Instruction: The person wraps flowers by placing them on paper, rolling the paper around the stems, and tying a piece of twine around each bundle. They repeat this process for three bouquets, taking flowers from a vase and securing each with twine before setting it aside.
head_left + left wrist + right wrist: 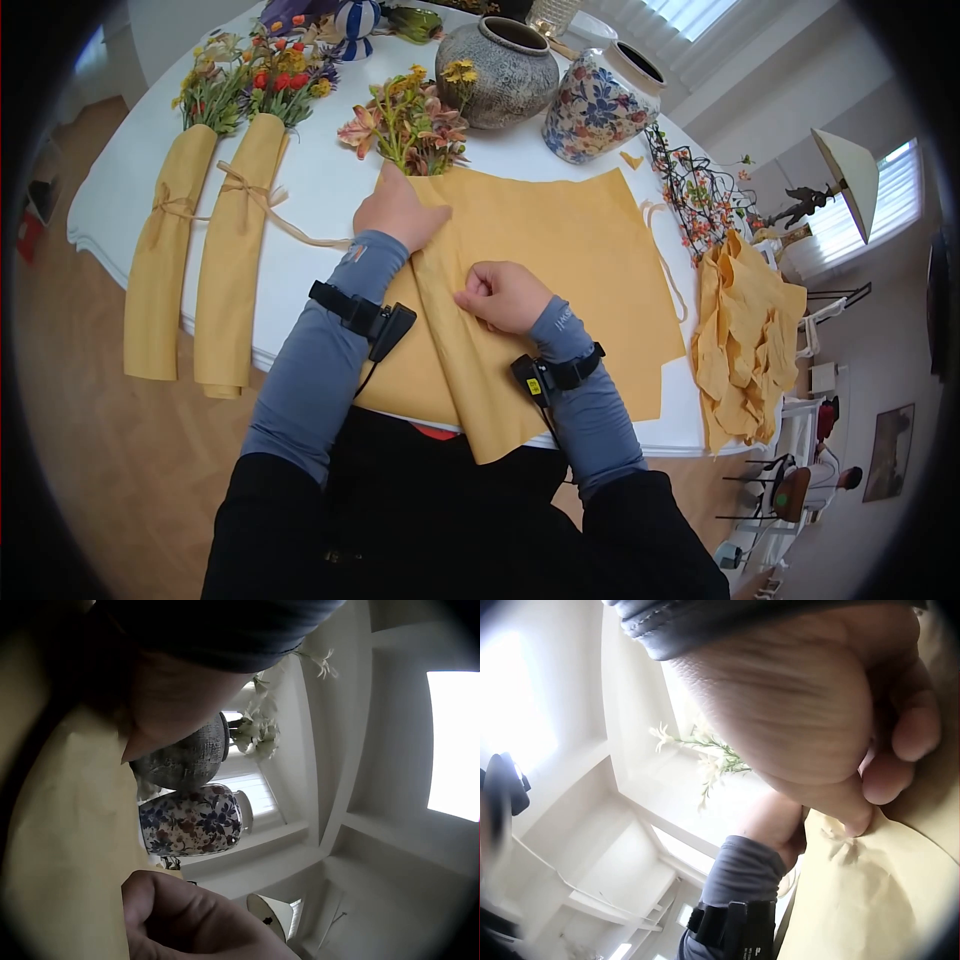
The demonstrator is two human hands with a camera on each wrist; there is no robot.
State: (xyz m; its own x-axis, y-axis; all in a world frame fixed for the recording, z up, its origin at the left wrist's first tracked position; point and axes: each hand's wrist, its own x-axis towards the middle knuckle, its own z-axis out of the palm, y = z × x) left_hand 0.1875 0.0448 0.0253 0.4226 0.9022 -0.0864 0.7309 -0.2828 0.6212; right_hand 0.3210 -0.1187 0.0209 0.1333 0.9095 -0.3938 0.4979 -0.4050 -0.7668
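A large sheet of yellow wrapping paper lies on the white table, its left part folded over into a long roll. My left hand grips the upper end of this fold, just below a bunch of pink and yellow flowers. The stems of that bunch are hidden by the hand and paper. Lower on the fold, my right hand pinches the paper between thumb and curled fingers; the right wrist view shows the paper puckered at the fingertips.
Two paper-wrapped bouquets tied with ribbon lie at the left. A grey pot and a floral vase stand behind the sheet. Crumpled paper and blossom branches are at the right, near a lamp.
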